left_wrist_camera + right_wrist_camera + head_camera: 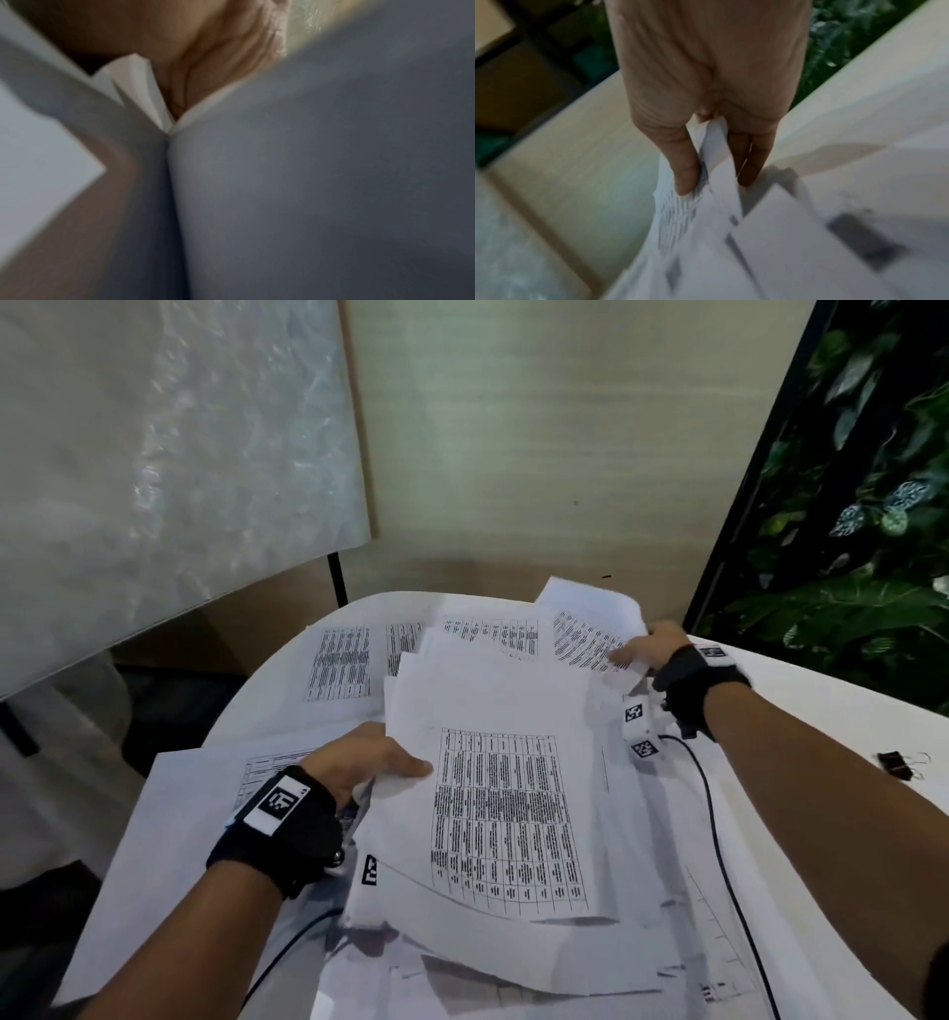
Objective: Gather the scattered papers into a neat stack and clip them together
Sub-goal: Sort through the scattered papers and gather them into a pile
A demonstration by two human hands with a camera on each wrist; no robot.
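Many white printed papers lie overlapped across the white table (pixel 801 690). My left hand (pixel 369 762) grips the left edge of a loose bundle of papers (pixel 503 814), thumb on top beside a printed table. In the left wrist view, paper sheets (pixel 308 182) fill the picture below the palm. My right hand (pixel 642 647) pinches a far sheet (pixel 590 629) at the back right. The right wrist view shows that sheet (pixel 713 182) held between the fingers (pixel 685 172). A black binder clip (pixel 896 764) lies on the table at the right, away from both hands.
More printed sheets (pixel 341 662) lie at the table's far left. A black cable (pixel 719 839) runs from my right wrist across the papers. A frosted panel (pixel 154 480) stands at the left and a plant wall (pixel 862 505) at the right, behind the table.
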